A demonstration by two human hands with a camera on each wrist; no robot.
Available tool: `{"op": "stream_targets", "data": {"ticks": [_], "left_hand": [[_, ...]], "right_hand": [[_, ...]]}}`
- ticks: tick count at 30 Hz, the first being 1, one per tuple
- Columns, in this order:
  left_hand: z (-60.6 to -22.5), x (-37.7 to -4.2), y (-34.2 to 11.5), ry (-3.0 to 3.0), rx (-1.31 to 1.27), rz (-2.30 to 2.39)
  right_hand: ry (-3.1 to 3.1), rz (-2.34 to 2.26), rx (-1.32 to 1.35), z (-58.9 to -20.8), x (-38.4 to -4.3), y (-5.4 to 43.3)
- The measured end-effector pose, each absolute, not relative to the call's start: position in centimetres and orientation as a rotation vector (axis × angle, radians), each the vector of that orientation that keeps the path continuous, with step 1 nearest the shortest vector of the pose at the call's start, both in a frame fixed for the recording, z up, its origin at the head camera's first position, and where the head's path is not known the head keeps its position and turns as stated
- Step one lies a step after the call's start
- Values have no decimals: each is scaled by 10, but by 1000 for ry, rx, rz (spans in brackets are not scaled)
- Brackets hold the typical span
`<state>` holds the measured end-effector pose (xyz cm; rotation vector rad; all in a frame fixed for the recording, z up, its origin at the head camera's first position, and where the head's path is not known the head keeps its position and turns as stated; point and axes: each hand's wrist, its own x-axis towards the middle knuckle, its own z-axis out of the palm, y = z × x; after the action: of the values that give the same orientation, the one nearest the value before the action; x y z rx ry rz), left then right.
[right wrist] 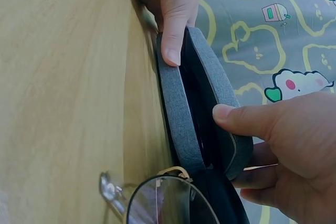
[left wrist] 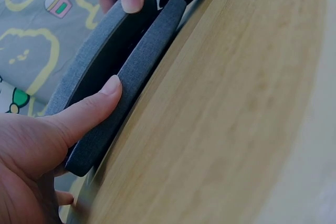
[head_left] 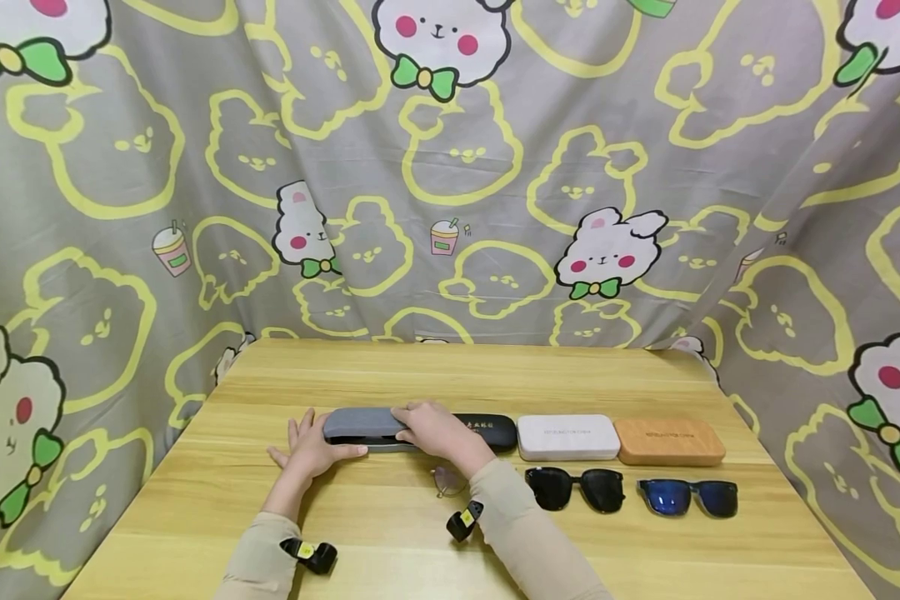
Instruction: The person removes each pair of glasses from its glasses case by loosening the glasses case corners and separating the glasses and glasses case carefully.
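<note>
A grey fabric-covered glasses case (head_left: 363, 422) lies partly open, its lid raised a little above the base and its inside dark. My left hand (head_left: 313, 446) holds the case at its left end. The left thumb (left wrist: 94, 106) presses on the front of the base while other fingers spread out to the left. My right hand (head_left: 438, 429) grips the right end of the lid, its thumb (right wrist: 236, 116) at the lid's front edge and fingers behind. Just in front of the case lie thin-framed glasses (head_left: 448, 481), partly hidden by the right arm.
Right of the grey case stand a black case (head_left: 495, 431), a white case (head_left: 568, 437) and an orange-brown case (head_left: 671, 442) in a row. Black sunglasses (head_left: 576, 489) and blue-lensed sunglasses (head_left: 688, 497) lie before them on the wooden table (head_left: 450, 375). A patterned curtain (head_left: 487, 167) hangs behind.
</note>
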<state>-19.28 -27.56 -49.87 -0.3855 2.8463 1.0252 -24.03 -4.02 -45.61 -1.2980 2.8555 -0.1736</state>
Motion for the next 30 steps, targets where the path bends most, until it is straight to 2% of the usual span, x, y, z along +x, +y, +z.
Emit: {"op": "stream_targets", "data": {"ticks": [30], "left_hand": [[-494, -190, -274, 2833, -403, 1030]], "right_hand": [[2753, -229, -1257, -451, -246, -43]]}}
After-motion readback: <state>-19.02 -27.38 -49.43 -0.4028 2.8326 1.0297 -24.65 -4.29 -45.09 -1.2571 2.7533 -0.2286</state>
